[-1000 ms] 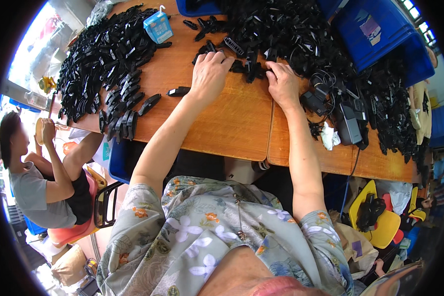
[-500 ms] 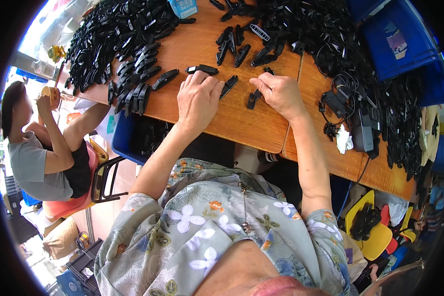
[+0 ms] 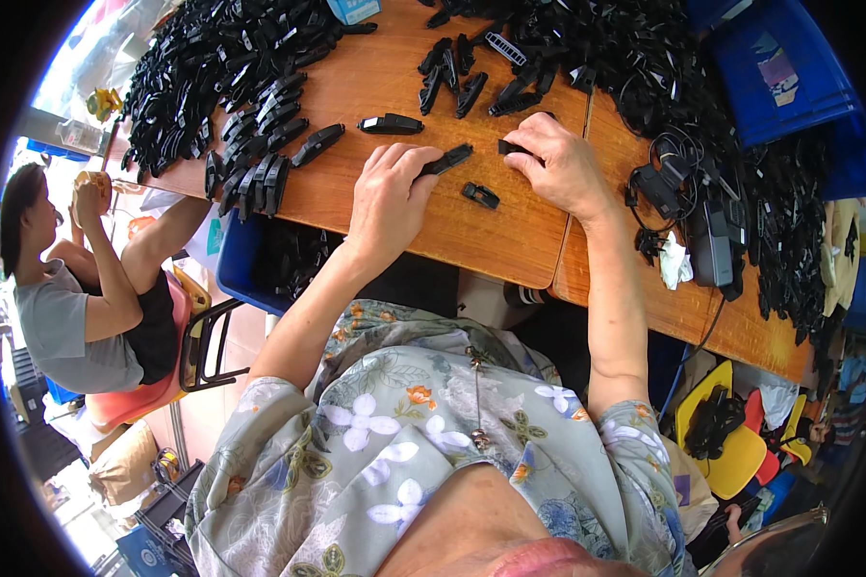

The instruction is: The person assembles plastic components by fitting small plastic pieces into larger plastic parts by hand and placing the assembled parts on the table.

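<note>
My left hand (image 3: pixel 391 197) pinches a slim, elongated black plastic part (image 3: pixel 447 159) whose free end points right and away from me. Across a small gap, the fingers of my right hand (image 3: pixel 560 173) close on a small black piece (image 3: pixel 508 147), mostly hidden by the fingertips. Below that gap a short black block (image 3: pixel 481 196) lies loose on the wooden table (image 3: pixel 452 236). Just beyond my left hand rests a curved black plastic part (image 3: pixel 391 124) with a light patch, and a similar part (image 3: pixel 319 145) lies further left.
Heaped black parts (image 3: pixel 212 77) cover the far left, with neat rows at the edge. Another heap (image 3: pixel 625 67) fills the far right, beside a blue crate (image 3: pixel 784 77). Cables and adapters (image 3: pixel 712 250) lie right. A person (image 3: pixel 67 288) sits at left, near a blue bin (image 3: pixel 245 260).
My right hand has shifted slightly right, a small black piece now visible at its fingertips. The short block below has turned and lies apart from it. The left hand's part is tilted flatter.
</note>
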